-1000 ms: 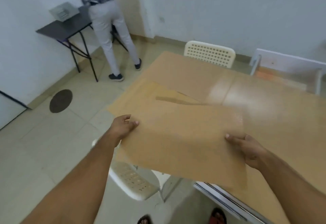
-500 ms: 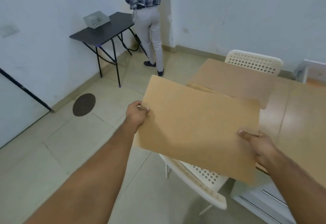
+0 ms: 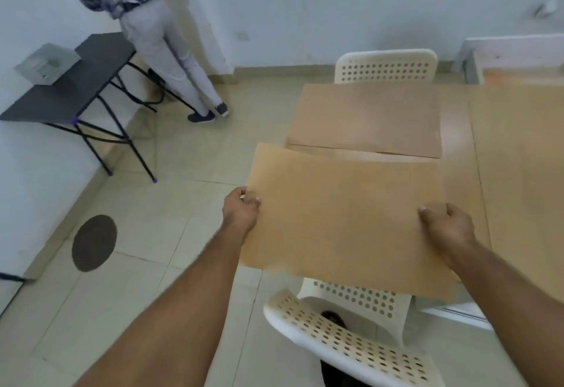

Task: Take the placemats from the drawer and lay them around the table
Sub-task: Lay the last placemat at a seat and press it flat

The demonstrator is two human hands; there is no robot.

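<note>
I hold a tan rectangular placemat (image 3: 345, 219) flat in front of me, over the near left end of the wooden table (image 3: 518, 157). My left hand (image 3: 239, 211) pinches its left edge, thumb on top. My right hand (image 3: 448, 228) grips its right edge, thumb on top too. A second tan placemat (image 3: 366, 119) lies flat on the table farther away, in front of the far chair. The held mat hangs partly past the table's edge, above the near chair.
A white perforated chair (image 3: 351, 338) stands just below the held mat, and another white chair (image 3: 386, 66) is at the table's far side. A person (image 3: 146, 20) stands by a black folding table (image 3: 70, 81) at the left wall. Tiled floor lies to the left.
The held placemat has come round to lie square with the table's left end, near the mat lying there. Both hands keep their hold. My view has turned toward the table.
</note>
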